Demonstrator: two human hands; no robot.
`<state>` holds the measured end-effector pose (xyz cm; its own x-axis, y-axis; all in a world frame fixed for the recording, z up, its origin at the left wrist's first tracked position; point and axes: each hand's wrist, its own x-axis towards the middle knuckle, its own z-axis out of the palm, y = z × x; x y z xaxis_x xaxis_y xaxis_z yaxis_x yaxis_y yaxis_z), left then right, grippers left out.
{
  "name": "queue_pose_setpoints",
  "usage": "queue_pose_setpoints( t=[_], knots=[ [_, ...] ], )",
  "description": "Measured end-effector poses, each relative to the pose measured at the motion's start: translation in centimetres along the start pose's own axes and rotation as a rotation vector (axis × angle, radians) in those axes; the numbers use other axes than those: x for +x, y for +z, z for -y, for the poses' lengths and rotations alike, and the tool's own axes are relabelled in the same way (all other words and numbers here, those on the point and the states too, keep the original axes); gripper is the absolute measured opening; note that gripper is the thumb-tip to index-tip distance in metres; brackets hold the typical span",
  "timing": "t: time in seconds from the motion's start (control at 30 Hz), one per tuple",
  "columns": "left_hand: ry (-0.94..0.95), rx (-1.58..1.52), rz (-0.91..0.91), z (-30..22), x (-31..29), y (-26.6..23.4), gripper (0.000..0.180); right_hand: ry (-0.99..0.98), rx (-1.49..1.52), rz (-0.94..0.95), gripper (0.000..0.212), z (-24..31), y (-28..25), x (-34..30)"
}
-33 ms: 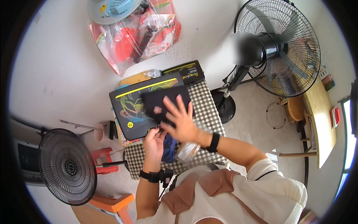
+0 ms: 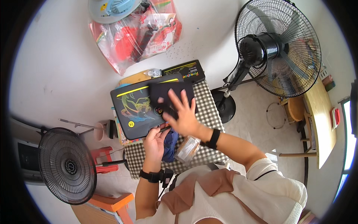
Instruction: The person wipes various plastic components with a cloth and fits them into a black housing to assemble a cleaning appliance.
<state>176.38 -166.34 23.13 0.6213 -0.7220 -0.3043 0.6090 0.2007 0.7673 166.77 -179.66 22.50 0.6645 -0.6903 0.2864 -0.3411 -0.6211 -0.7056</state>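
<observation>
A flat dark board (image 2: 125, 100) with a yellow stripe and a colourful line drawing lies tilted over the far part of the table. Its near edge is pinched by my left hand (image 2: 153, 143), thumb on top. Over the board's right part lies a soft-looking black piece (image 2: 171, 89), perhaps a cloth. On it rests my right hand (image 2: 182, 115), fingers spread and slightly blurred. Just nearer than the board are a dark blue bundle (image 2: 170, 146) and a clear plastic packet (image 2: 187, 149) with brownish contents.
A checkered cloth (image 2: 209, 112) covers the small table. Behind the board stands a long dark box (image 2: 188, 71) with a printed drawing. Standing fans rise at the right (image 2: 278, 48) and left (image 2: 69, 166). A plastic bag (image 2: 126, 44) hangs on the wall; a wooden desk (image 2: 322, 119) stands far right.
My right hand and the black piece have shifted slightly right and away from me, uncovering a small round mark on the board. My left hand keeps its hold.
</observation>
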Motion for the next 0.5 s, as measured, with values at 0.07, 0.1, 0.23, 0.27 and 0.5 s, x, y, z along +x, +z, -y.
queue_pose_setpoints(
  t=[0.07, 0.1, 0.23, 0.27, 0.5],
  knots=[
    [0.01, 0.024, -0.096, 0.0, -1.3, 2.5, 0.013, 0.212, 0.237, -0.122, 0.075, -2.7, 0.1, 2.9],
    [0.005, 0.005, -0.136, 0.1, -1.6, 2.4, 0.012, 0.247, 0.398, -0.16, 0.081, -3.4, 0.4, 3.8],
    [0.095, -0.034, -0.138, 0.7, -1.0, 1.2, 0.009, 0.47, 0.373, -0.068, 0.075, -4.0, 2.5, 2.7],
    [0.127, -0.05, -0.143, 0.9, -0.5, 1.0, 0.008, 0.544, 0.476, -0.091, 0.069, -3.9, 3.1, 2.3],
    [0.145, -0.067, -0.189, 3.6, 2.1, 1.3, 0.02, 0.881, 1.181, -0.109, 0.064, 2.3, 6.5, 1.0]
  ],
)
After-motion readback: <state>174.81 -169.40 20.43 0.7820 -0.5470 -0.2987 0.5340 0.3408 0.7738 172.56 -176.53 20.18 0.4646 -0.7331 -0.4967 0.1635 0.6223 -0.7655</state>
